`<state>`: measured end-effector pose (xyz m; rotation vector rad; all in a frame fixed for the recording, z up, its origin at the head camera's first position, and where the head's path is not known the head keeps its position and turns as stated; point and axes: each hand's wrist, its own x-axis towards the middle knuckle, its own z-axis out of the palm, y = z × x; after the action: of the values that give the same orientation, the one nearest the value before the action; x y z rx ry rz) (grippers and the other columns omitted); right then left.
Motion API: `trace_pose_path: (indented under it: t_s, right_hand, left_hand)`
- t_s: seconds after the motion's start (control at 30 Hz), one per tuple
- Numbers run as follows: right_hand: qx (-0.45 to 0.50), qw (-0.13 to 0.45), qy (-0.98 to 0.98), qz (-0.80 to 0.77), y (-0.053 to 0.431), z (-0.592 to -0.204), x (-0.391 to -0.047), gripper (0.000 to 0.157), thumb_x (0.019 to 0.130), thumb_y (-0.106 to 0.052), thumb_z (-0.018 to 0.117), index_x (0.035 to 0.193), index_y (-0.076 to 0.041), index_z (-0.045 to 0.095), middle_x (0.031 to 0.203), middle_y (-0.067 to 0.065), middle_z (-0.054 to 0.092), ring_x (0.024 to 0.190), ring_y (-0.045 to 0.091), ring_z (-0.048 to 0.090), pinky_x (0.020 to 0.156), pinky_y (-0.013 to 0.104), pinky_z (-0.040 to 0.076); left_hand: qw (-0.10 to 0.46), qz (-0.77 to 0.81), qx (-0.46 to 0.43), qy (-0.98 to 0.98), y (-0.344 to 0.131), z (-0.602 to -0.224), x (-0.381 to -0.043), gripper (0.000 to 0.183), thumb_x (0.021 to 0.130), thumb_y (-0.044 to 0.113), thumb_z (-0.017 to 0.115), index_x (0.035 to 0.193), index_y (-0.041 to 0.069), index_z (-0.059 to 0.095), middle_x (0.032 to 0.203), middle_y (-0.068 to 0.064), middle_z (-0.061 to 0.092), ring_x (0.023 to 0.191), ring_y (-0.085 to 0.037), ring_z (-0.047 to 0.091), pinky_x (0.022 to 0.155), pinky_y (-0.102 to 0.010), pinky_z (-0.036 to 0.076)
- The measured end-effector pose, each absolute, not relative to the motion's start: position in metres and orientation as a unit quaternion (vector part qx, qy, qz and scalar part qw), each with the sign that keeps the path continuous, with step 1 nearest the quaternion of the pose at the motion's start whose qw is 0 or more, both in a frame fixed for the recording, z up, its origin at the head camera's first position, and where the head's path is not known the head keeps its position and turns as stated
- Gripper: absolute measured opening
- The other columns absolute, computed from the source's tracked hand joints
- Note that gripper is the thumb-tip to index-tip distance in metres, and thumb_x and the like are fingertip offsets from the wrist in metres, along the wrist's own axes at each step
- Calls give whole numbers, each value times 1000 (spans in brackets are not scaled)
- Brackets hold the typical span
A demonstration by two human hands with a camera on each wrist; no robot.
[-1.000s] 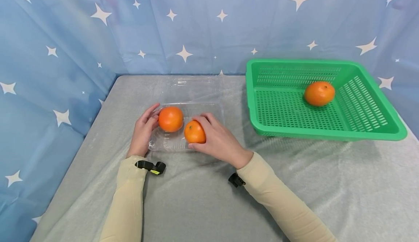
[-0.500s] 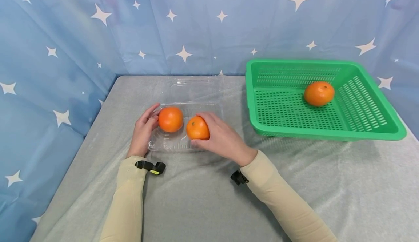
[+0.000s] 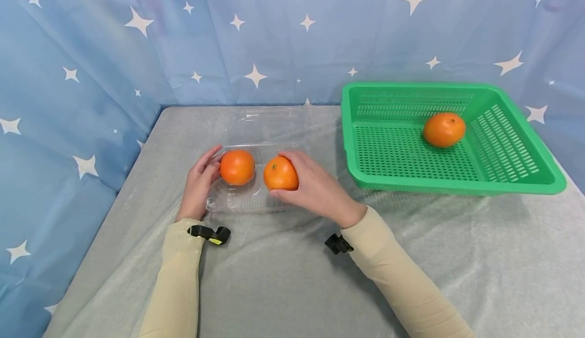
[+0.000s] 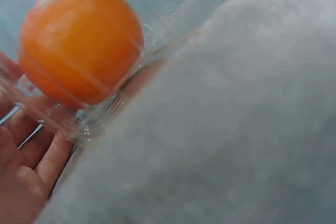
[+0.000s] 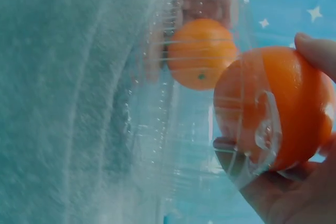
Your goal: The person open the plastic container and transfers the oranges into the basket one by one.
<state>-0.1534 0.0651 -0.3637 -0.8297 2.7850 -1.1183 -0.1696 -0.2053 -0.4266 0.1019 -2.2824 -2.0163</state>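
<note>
A clear plastic clamshell box (image 3: 228,201) lies on the table with its lid (image 3: 274,125) folded back. Inside its left part sits an orange (image 3: 237,167). My left hand (image 3: 197,183) rests against the box's left end, its fingers (image 4: 52,161) spread along the outside of the clear wall beside that orange. With fingers and thumb on either side, my right hand (image 3: 317,186) grips a second orange (image 3: 281,173) over the right part of the box. In the right wrist view the box's clear wall overlaps the gripped orange (image 5: 294,103).
A green plastic basket (image 3: 457,188) stands at the right, with another orange (image 3: 444,130) lying in it. Grey cloth (image 3: 269,277) covers the table. A blue curtain (image 3: 292,48) with white stars hangs behind and to the left.
My right hand has shifted a little right and away from me with its orange, widening the gap to the other orange. The left hand stays at the box's left end.
</note>
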Motion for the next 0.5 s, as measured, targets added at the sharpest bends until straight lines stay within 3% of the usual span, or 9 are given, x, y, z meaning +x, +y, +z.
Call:
trace_pose_path:
  t_s: [0.3,0.5]
  right_hand:
    - [-273,8,890,-365,72,-354,-155,83,68,-69,55,133,-21,36,119,-10,43,92,7,47,74,30,46]
    - [-271,-3,893,-360,77,-349,-156,80,68,-65,59,133,-24,36,117,-10,43,89,7,48,73,29,46]
  left_hand:
    - [43,-660,33,-749,-199,-411,-161,39,95,17,41,133,19,43,129,-5,48,112,-17,49,94,-35,40]
    - [49,-663,29,-746,-205,-425,-168,37,94,21,43,131,25,46,128,-3,49,111,-16,50,91,-31,42]
